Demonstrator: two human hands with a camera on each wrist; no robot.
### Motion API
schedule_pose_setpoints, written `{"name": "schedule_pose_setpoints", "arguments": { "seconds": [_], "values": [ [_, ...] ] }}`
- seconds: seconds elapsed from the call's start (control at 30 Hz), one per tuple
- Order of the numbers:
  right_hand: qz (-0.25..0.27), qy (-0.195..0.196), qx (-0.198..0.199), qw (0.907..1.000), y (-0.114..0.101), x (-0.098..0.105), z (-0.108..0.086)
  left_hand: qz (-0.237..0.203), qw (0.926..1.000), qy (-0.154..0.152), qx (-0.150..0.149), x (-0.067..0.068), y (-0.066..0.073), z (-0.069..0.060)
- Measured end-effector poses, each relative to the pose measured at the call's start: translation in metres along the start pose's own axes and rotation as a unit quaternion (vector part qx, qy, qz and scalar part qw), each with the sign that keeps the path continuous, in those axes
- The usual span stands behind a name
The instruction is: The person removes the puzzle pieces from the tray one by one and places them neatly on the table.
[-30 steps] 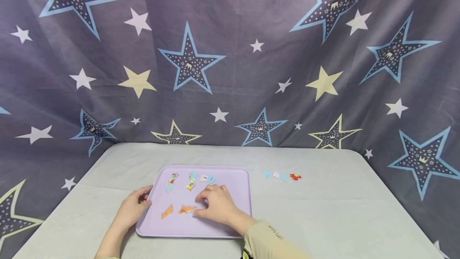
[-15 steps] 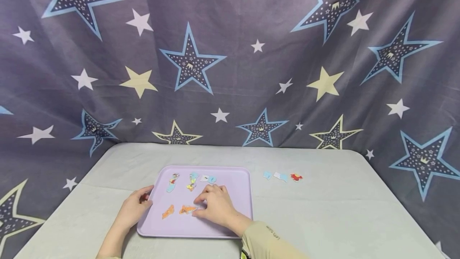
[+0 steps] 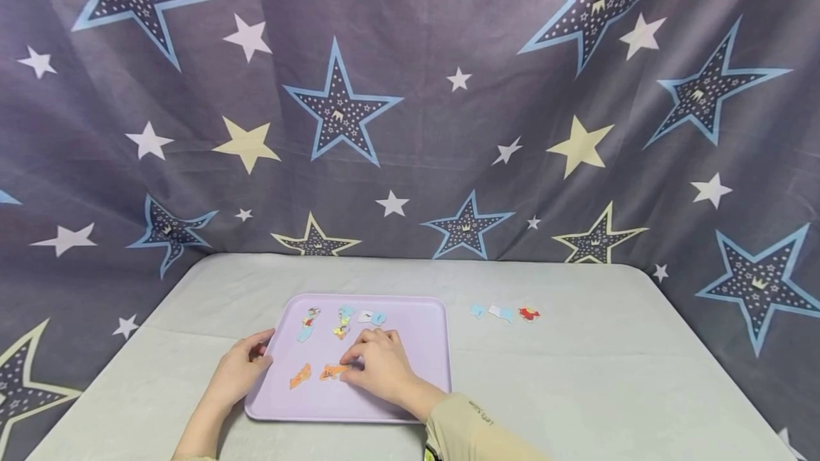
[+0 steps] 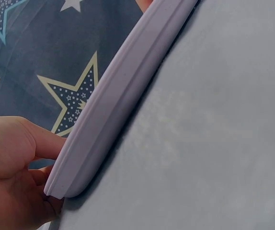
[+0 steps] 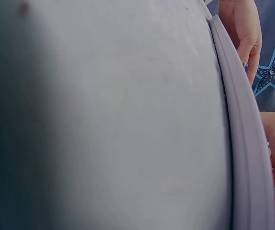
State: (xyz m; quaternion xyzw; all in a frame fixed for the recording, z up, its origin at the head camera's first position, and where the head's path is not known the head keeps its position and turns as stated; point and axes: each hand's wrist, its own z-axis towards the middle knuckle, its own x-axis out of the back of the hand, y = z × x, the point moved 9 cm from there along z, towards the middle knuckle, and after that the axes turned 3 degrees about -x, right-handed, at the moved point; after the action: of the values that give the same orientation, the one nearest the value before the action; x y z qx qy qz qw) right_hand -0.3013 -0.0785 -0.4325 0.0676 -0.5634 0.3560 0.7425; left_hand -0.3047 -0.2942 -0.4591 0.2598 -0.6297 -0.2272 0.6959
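Note:
On the table lies a shallow lilac tray (image 3: pixel 410 404). My left hand (image 3: pixel 240 367) grips the tray's left rim; in the left wrist view its thumb and fingers meet the rim at a corner. Over the tray, my right hand (image 3: pixel 383 368) pinches the right end of an orange puzzle piece (image 3: pixel 330 372) between thumb and fingers, partly hiding it. Left of it lies another orange piece (image 3: pixel 300 376). Along the tray's far side are a blue-and-red joined strip (image 3: pixel 309 324), a blue-and-yellow one (image 3: pixel 342 322) and a white-and-blue one (image 3: pixel 371 317).
Right of the tray, a blue piece (image 3: pixel 477 311), a white-and-blue piece (image 3: pixel 500 313) and a red piece (image 3: pixel 528 314) lie on the pale grey table (image 3: pixel 576 390). A star-patterned curtain (image 3: pixel 410 126) hangs behind the table's far edge.
My right hand has shifted slightly left, its fingertips closing in on the orange puzzle piece. The left hand stays at the tray's rim.

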Motion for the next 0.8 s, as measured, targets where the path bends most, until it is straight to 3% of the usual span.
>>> {"name": "schedule_pose_setpoints", "arguments": {
  "seconds": [0.5,0.8],
  "values": [
    [0.0,0.002,0.003,1.0,-0.002,0.0,-0.001,-0.001,1.0,-0.002,0.0,0.0,0.0,0.0],
    [0.022,0.01,-0.001,0.9997,0.008,0.005,0.002,-0.001,1.0,0.0,-0.01,0.002,0.002,0.001]
  ]
}}
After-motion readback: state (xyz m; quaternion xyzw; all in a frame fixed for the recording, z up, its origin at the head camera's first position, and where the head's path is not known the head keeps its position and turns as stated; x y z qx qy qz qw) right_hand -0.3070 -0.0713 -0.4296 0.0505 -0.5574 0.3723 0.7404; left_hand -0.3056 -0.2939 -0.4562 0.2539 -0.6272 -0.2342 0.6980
